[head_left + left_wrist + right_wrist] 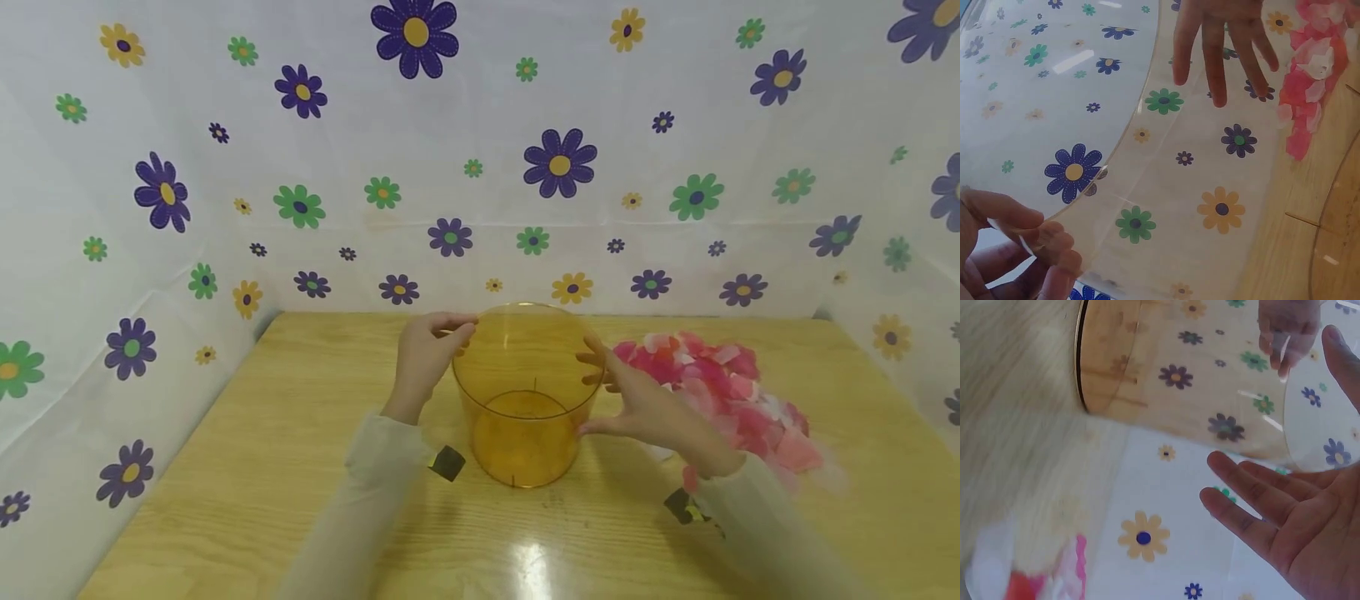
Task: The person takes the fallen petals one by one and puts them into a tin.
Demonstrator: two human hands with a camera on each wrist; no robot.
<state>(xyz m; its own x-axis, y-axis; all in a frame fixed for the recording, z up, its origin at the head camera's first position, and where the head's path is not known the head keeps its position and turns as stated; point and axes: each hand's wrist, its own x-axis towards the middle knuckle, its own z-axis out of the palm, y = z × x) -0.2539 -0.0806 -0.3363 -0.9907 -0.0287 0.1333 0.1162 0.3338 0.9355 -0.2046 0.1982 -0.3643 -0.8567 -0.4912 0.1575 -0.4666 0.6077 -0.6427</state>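
Note:
A transparent amber tub (525, 454) with a wide round mouth stands upright on the table. My left hand (423, 360) pinches its rim on the left side, thumb and fingertips meeting over the edge, as the left wrist view shows up close with the rim (1094, 178) running away from the fingers. On the opposite side, my right hand (645, 404) is spread beside the wall, fingers extended and thumb apart. In the right wrist view its fingers (1247, 487) lie along the outside of the tub, close to the wall. Inside, the tub shows nothing but its see-through base.
A loose heap of pink, red and white petals (720, 383) lies right of the tub, partly behind my right forearm. The wooden table (300, 467) is bordered at the back and sides by a white flower-print cloth (480, 125). Small dark squares (447, 463) sit near the wrists.

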